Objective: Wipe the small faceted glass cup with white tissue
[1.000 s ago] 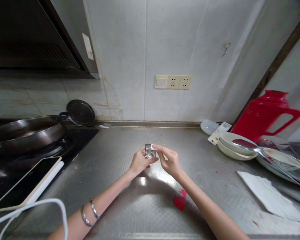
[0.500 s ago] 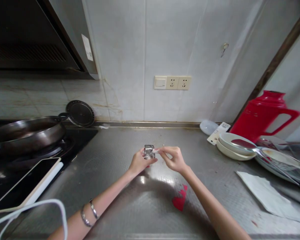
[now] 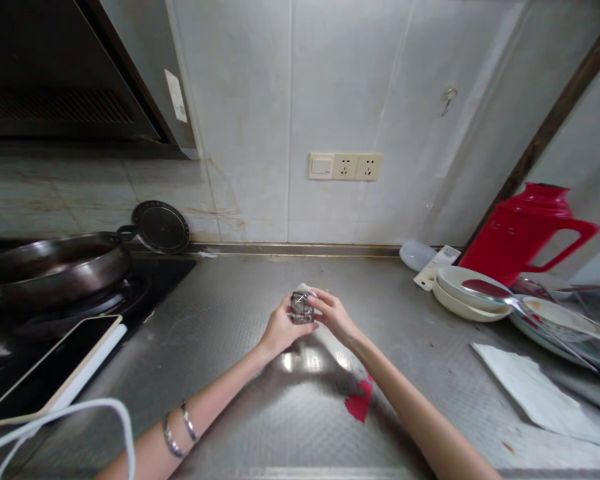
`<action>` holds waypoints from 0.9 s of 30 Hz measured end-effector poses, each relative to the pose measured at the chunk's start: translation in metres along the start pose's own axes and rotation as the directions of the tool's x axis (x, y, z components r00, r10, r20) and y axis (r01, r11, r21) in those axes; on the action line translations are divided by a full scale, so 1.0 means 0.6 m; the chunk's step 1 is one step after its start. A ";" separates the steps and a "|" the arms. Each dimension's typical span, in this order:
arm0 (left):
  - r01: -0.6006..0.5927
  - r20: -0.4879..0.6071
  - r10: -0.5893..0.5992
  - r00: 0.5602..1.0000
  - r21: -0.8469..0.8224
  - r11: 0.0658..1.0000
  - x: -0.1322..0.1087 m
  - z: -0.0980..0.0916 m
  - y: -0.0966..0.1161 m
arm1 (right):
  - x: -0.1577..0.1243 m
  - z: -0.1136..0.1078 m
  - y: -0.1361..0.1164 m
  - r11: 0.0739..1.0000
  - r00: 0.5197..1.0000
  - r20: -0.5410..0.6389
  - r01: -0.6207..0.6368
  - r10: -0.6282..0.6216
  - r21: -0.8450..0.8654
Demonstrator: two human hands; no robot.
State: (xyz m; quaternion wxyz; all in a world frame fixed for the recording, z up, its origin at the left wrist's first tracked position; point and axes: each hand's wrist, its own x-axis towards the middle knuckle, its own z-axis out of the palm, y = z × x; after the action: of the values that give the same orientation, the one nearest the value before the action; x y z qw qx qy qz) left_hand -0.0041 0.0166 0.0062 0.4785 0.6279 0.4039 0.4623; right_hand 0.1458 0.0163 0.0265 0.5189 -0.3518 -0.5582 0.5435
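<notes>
My left hand [image 3: 279, 332] is closed round a small, square, see-through box [image 3: 301, 311] with dark edges, held over the middle of the counter. At the box's upper right, the fingers of my right hand [image 3: 336, 320] are bent in against it. A small white wad [image 3: 304, 288], like tissue, shows at the far top edge of the box by those fingers. How much of the wad my right hand grips is hidden. What the box holds is too small to make out.
On the left, a pan [image 3: 75, 267] sits on the black stove, with a phone [image 3: 45, 367] and white cable [image 3: 80, 404] nearer. To the right are stacked bowls [image 3: 473, 303], a red flask [image 3: 523, 230] and a white napkin [image 3: 540, 393]. Red scraps [image 3: 360, 402] lie on the counter [image 3: 230, 413].
My right hand has moved left and inward, from beside the box onto it. The white wad has shifted from the box's right side to its far top edge. The box has tilted slightly.
</notes>
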 end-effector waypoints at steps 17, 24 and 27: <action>-0.178 0.006 0.186 0.983 0.324 0.929 0.000 -0.014 -0.010 | 0.004 -0.008 -0.006 0.986 0.982 -0.081 -0.166 0.168 0.032; -0.289 0.103 0.270 0.957 0.367 0.884 0.010 -0.023 -0.024 | 0.001 -0.004 -0.002 0.959 0.959 0.016 -0.283 0.283 0.008; -0.295 0.083 0.284 0.955 0.352 0.888 0.010 -0.024 -0.020 | 0.001 0.000 0.000 0.953 0.954 -0.037 -0.295 0.298 0.074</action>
State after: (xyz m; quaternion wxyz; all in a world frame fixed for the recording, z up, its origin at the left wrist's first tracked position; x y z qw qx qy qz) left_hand -0.0172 0.0283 -0.0024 0.2868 0.7647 0.3766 0.4373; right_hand 0.1459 0.0172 0.0263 0.4562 -0.4269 -0.4679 0.6251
